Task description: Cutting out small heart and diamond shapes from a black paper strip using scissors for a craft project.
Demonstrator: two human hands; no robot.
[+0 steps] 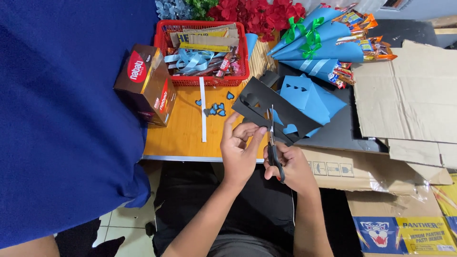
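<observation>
the left hand (240, 150), low in the middle of the frame, pinches a strip of black paper (273, 112) between thumb and fingertips. just right of it the right hand (290, 166) grips black-handled scissors (273, 143), blades up and into the paper's lower edge. beyond, small blue hearts (216, 109) lie on the wooden table (183, 133), with a red basket (202, 52) at upper centre and blue paper cones (319, 43) upper right.

Black paper sheet (278, 110): flat strip with small shapes already cut out of it, held tilted above the near table edge, pinched at its lower left. Scissors (273, 145): black handles, blades upright, biting into the sheet's lower edge.
</observation>
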